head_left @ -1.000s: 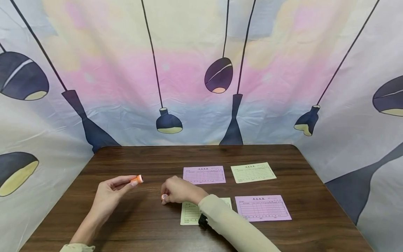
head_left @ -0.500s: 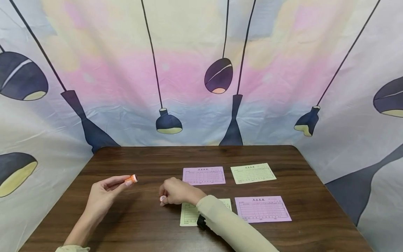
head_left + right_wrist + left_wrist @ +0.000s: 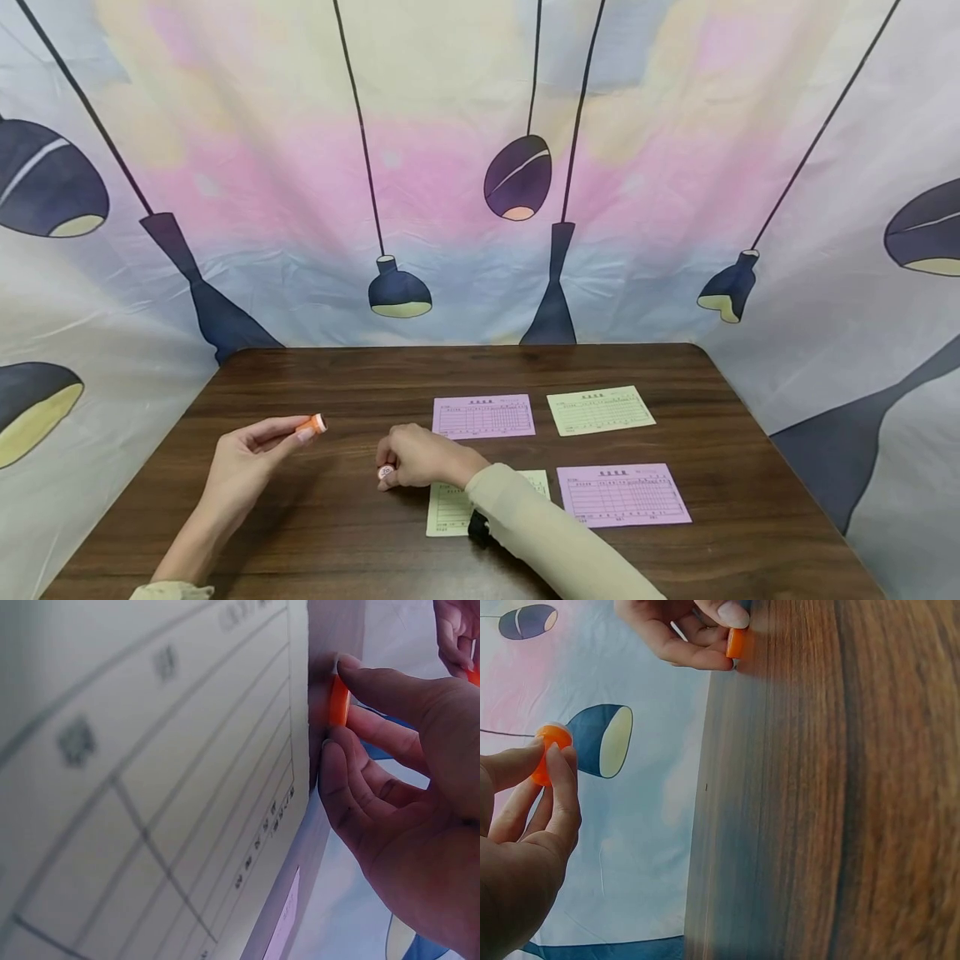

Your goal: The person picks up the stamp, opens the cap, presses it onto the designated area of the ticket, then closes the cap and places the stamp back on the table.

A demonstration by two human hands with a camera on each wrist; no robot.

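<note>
Over the left part of the table, my left hand (image 3: 247, 462) pinches a small orange stamp (image 3: 313, 424) between thumb and fingers, its pale-rimmed end pointing right. The left wrist view shows the stamp (image 3: 553, 736) raised in the fingertips. My right hand (image 3: 429, 457) holds a short orange stamp cap (image 3: 386, 473) low over the wood, a round white label with red marks facing me. In the right wrist view the cap (image 3: 340, 701) sits between thumb and fingers. A pale green printed form (image 3: 448, 511) lies under the right wrist, partly hidden by the sleeve.
A pink form (image 3: 483, 417) lies behind the right hand. Another green form (image 3: 602, 411) is at the back right, and a second pink form (image 3: 624, 496) at the front right. The dark wooden table (image 3: 337, 554) meets a patterned curtain (image 3: 300, 167) at its far edge.
My left hand has drawn slightly left with the stamp, then stopped. The right hand has shifted slightly left with the cap, whose label now shows more fully. The forms lie as before.
</note>
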